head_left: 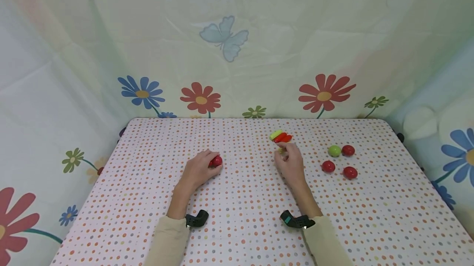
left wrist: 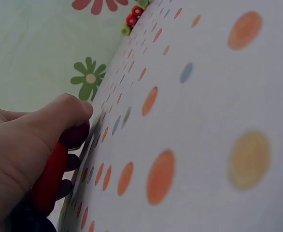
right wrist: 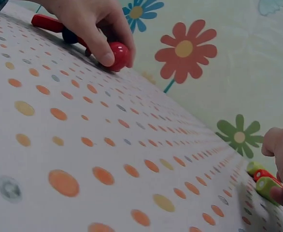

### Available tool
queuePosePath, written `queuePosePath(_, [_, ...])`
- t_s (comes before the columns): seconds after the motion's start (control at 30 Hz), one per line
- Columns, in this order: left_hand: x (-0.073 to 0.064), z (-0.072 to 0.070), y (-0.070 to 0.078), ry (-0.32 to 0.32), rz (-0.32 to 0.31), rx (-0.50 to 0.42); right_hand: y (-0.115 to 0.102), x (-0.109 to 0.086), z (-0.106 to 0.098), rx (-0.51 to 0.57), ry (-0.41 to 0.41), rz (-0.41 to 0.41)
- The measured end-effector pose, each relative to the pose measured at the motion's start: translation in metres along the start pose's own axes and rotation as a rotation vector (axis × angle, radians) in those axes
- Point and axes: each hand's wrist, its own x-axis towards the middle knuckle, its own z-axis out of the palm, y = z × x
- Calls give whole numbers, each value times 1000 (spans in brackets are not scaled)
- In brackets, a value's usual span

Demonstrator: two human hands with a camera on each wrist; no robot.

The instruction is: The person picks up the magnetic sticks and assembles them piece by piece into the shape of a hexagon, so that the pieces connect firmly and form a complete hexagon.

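Observation:
My left hand [head_left: 200, 168] rests on the table, its thumb and fingers curled round a glossy red toy fruit [head_left: 217, 160]. A long red piece [left wrist: 49, 179] lies under the same palm, largely covered. Farther right, my right hand [head_left: 291, 165] pinches a small light green piece [head_left: 281, 150] between thumb and fingertips. Just beyond those fingertips lie a light green stick-shaped piece [head_left: 275, 134] and two red ones [head_left: 280, 137], side by side. Seen from the right wrist, the light green piece [right wrist: 267, 188] has a pale round end, close to the tabletop.
Right of my right hand, three red round toy fruits [head_left: 328, 166] and a green one [head_left: 335, 151] lie in a loose group. The dotted table [head_left: 240, 216] ends at a flower-printed cloth backdrop [head_left: 259, 72]. Dark camera bands [head_left: 197, 218] sit on both wrists.

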Motion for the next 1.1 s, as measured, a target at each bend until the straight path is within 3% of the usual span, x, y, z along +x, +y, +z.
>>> queuePosePath(0.2, [-1, 1, -2, 14, 38, 1, 9, 3, -5, -76, 52, 103])
queuePosePath(0.43, [0, -1, -5, 10, 23, -35, 11, 4, -9, -113, -100, 178])
queuePosePath(0.6, [1, -2, -5, -9, 8, -50, 12, 5, -9, -121, -130, 242])
queuePosePath(0.87, [1, -4, -3, -48, -38, -55, 13, 6, -8, -122, -75, 265])
queuePosePath(1.1, [0, -5, -2, -91, -79, -93, 17, 5, -7, 0, 47, 291])
